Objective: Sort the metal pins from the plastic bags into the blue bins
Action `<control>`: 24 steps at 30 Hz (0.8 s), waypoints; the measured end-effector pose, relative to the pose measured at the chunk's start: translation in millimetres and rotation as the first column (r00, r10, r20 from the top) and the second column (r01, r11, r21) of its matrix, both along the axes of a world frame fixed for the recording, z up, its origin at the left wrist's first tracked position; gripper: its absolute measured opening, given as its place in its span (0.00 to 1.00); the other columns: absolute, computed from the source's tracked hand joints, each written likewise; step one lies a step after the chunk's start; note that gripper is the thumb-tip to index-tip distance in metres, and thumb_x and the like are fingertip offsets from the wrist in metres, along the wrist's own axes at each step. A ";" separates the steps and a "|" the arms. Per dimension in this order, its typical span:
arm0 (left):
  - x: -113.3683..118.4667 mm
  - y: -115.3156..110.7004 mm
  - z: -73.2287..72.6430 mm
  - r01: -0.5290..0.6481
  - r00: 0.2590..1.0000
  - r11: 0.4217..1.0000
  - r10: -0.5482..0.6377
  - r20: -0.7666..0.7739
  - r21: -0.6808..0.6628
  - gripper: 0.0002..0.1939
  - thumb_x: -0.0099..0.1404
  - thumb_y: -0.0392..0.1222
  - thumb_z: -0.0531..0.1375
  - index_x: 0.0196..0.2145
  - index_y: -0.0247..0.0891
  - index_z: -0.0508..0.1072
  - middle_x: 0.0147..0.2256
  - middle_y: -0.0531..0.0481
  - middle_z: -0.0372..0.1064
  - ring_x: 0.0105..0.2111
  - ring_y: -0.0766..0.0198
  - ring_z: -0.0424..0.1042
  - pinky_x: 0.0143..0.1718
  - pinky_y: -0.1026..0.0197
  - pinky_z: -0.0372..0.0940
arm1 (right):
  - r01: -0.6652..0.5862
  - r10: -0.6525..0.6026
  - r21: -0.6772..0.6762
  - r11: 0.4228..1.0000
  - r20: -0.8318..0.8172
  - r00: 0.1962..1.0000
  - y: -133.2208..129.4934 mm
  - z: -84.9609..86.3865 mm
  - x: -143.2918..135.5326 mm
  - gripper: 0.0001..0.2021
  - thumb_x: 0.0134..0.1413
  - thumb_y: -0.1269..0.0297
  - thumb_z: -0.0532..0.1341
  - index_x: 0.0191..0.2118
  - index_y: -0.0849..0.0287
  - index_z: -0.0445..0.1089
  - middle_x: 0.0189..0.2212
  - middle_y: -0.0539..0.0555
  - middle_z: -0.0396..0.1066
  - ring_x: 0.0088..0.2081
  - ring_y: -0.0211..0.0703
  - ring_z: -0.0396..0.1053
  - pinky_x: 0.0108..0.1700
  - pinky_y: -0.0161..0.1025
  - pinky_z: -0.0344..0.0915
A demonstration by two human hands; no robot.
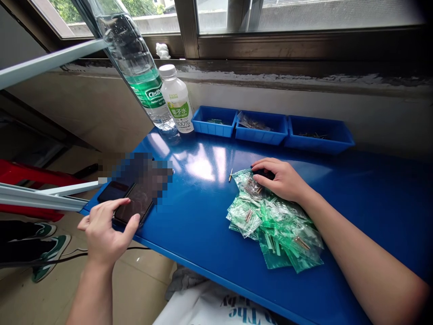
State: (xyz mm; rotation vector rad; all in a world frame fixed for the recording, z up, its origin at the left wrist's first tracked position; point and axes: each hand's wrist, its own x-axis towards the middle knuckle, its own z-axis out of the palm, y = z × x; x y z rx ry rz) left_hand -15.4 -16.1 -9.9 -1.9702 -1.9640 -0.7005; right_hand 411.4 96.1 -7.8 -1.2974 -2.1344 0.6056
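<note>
One hand, the left [106, 230], is at the table's [189, 216] left end with its grip spread, thumb and index finger over the near part of a smartphone [139, 203]. The phone's long axis slants away from the person, up to the right; it lies just forward and right of that palm, so the left hand is much the nearer. Behind stand a water bottle [138, 67] and a coconut water bottle [178, 101], then three blue bins [214, 129]. A thin metal pin [230, 175] points away, just left of the green plastic bags [277, 225]. Atop their far edge, the right hand [284, 180] curls around a dark object [263, 173]; whether it pinches this cannot be told.
</note>
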 end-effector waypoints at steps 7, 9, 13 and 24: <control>-2.7 -3.8 -1.2 0.024 1.000 0.999 -0.024 0.000 0.038 0.15 0.58 0.46 0.58 0.44 0.43 0.67 0.42 0.45 0.71 0.44 0.51 0.70 0.46 0.48 0.62 | 0.001 -0.001 -0.002 1.000 0.006 1.000 -0.1 1.2 -0.5 0.10 0.53 0.60 0.60 0.39 0.55 0.75 0.43 0.56 0.75 0.44 0.51 0.72 0.44 0.46 0.69; -2.8 -5.0 -2.2 0.113 0.992 0.992 -0.116 0.044 0.063 0.16 0.56 0.45 0.60 0.44 0.44 0.68 0.42 0.45 0.71 0.43 0.52 0.71 0.45 0.49 0.63 | 0.002 -0.002 0.001 1.000 0.005 1.000 -0.1 1.0 -0.5 0.09 0.53 0.61 0.60 0.38 0.55 0.75 0.43 0.56 0.75 0.44 0.51 0.72 0.44 0.46 0.68; -3.8 -5.7 -4.9 0.186 0.978 0.982 -0.187 0.088 0.023 0.17 0.53 0.44 0.61 0.42 0.45 0.69 0.39 0.48 0.73 0.43 0.52 0.71 0.47 0.48 0.61 | -0.003 0.003 0.011 1.000 0.008 1.000 -0.1 0.1 0.0 0.09 0.53 0.62 0.60 0.39 0.56 0.75 0.44 0.56 0.75 0.45 0.51 0.71 0.45 0.45 0.68; -3.9 -5.3 -1.0 -0.033 0.999 0.999 0.035 -0.037 0.028 0.16 0.59 0.45 0.57 0.45 0.41 0.69 0.43 0.43 0.70 0.47 0.49 0.69 0.49 0.46 0.59 | -0.007 0.007 0.011 1.000 0.006 1.000 0.4 0.2 0.1 0.09 0.53 0.62 0.60 0.38 0.56 0.75 0.43 0.56 0.75 0.45 0.51 0.72 0.45 0.46 0.68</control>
